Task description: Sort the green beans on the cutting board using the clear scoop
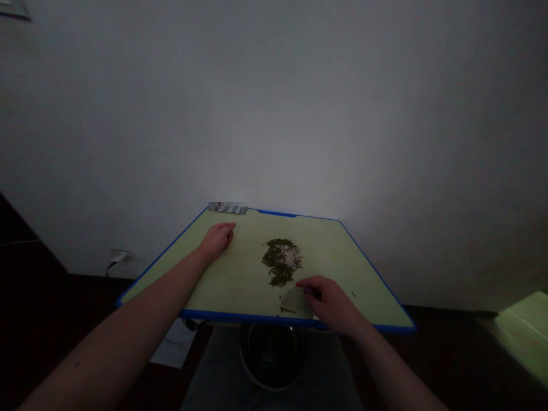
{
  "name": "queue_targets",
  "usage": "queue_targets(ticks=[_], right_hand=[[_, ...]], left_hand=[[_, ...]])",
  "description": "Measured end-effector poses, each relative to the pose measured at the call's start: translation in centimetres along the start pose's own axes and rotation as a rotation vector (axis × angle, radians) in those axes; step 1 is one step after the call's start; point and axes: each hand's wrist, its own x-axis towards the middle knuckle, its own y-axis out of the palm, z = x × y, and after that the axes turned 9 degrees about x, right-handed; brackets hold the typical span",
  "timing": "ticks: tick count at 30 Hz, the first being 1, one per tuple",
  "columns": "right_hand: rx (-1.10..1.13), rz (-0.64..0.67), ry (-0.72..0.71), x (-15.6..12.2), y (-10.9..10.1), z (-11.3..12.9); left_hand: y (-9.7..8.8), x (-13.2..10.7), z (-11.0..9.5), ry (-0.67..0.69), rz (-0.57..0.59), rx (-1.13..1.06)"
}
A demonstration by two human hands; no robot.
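Note:
A pale green table with a blue rim (240, 314) stands against a white wall. A heap of small dark green beans mixed with pale grains (281, 261) lies near its middle. My left hand (217, 239) rests on the tabletop to the left of the heap, fingers loosely curled, holding nothing. My right hand (330, 302) sits at the front edge with its fingers curled on a small clear round dish (293, 302), just in front of the heap.
A round metal bowl (273, 357) sits on my lap below the table's front edge. A small flat object (228, 208) lies at the table's far left corner. A wall socket with a plug (118, 256) is low on the left. Another green surface (524, 326) shows at right.

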Motion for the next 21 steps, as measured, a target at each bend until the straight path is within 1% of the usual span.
queue_targets(ticks=[6, 11, 14, 18, 21], right_hand=[[0.064, 0.001, 0.026, -1.5, 0.4, 0.1], [0.100, -0.020, 0.023, -2.2, 0.5, 0.0], [0.111, -0.040, 0.015, -1.5, 0.3, -0.1], [0.067, -0.104, 0.029, 0.5, 0.2, -0.1], [0.024, -0.084, 0.010, 1.5, 0.5, 0.2]], left_hand=[[0.1, 0.1, 0.1, -0.009, 0.014, -0.027], [0.1, 0.0, -0.3, -0.034, 0.011, -0.017], [0.1, -0.2, -0.3, -0.021, 0.004, 0.003], [0.1, 0.0, 0.1, -0.009, 0.012, -0.005], [0.0, 0.3, 0.5, -0.009, 0.017, -0.018]])
